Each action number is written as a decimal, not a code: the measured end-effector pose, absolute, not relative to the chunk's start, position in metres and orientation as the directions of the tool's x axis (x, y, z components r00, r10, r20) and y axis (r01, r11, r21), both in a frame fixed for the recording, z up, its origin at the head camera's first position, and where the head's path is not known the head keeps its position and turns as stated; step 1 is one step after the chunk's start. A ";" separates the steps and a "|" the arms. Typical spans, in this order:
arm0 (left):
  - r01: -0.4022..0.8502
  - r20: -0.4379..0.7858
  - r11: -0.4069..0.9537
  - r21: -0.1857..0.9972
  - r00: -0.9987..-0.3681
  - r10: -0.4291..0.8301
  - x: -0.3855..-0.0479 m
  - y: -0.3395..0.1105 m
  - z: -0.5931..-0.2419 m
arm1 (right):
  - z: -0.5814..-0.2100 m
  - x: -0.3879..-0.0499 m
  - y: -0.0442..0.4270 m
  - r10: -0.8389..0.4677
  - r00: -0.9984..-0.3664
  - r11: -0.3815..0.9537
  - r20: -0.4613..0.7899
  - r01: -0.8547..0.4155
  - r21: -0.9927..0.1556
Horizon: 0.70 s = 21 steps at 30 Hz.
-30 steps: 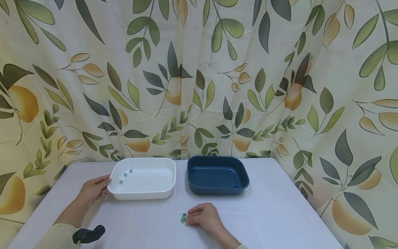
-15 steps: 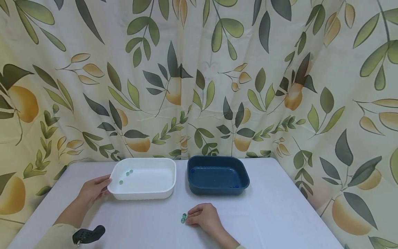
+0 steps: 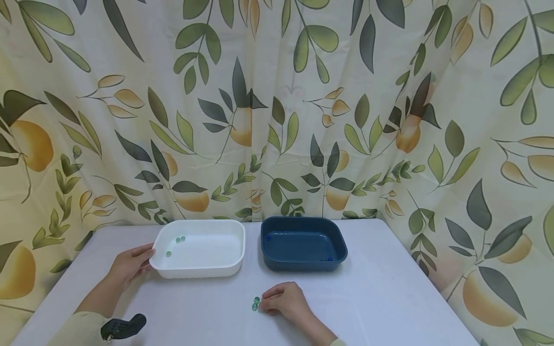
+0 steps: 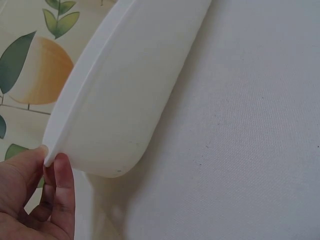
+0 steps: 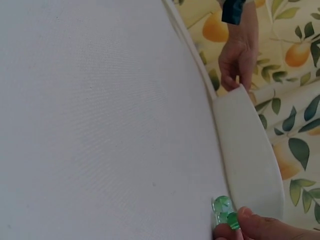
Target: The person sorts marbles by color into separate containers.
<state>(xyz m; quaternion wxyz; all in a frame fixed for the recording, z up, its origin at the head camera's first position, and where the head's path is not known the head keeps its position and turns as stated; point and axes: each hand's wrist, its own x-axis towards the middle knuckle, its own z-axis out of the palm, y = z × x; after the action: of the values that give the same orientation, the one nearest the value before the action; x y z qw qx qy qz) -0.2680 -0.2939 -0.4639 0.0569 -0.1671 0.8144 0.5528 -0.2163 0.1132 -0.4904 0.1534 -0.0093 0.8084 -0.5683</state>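
Note:
My left hand [image 3: 130, 264] pinches the rim of the white plastic tub [image 4: 125, 95] at its left end, thumb above and fingers below. Three green marbles [image 3: 169, 253] lie inside that tub, two of them close together. In front of the tubs, my right hand [image 3: 287, 302] is low over the table beside a small cluster of green glass marbles [image 3: 256, 303]. The right wrist view shows one green marble [image 5: 233, 220] between the thumb and a fingertip, with others [image 5: 221, 205] right next to it. Part of the right hand is cut off there.
A dark blue tub [image 3: 303, 265] stands right of the white one, with blue marbles [image 3: 330, 259] inside. Both sit on a white-covered table [image 3: 389, 298]. A leaf-and-fruit patterned curtain [image 3: 277, 120] hangs close behind. A black strap [image 3: 123, 327] is on the left wrist.
In the white tub, one green marble has rolled right, up close to another. Both hands have stayed almost in place.

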 end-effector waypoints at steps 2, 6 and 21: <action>-0.334 -0.276 0.328 0.883 -0.938 -0.211 -0.268 -0.294 -0.464 | -0.490 -0.217 0.114 -0.196 -0.950 0.343 -0.244 0.167 -0.924; -0.333 -0.275 0.323 0.886 -0.938 -0.212 -0.268 -0.293 -0.465 | -0.491 -0.219 0.116 -0.200 -0.944 0.334 -0.264 0.187 -0.924; -0.326 -0.272 0.316 0.891 -0.941 -0.202 -0.267 -0.292 -0.463 | -0.480 -0.225 0.116 -0.203 -0.936 0.330 -0.287 0.211 -0.920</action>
<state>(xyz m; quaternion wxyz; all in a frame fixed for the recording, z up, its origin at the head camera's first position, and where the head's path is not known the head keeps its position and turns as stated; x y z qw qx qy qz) -0.2669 -0.2924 -0.4635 0.0552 -0.1629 0.8092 0.5617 -0.2250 0.1158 -0.4800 0.1790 0.0024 0.7955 -0.5790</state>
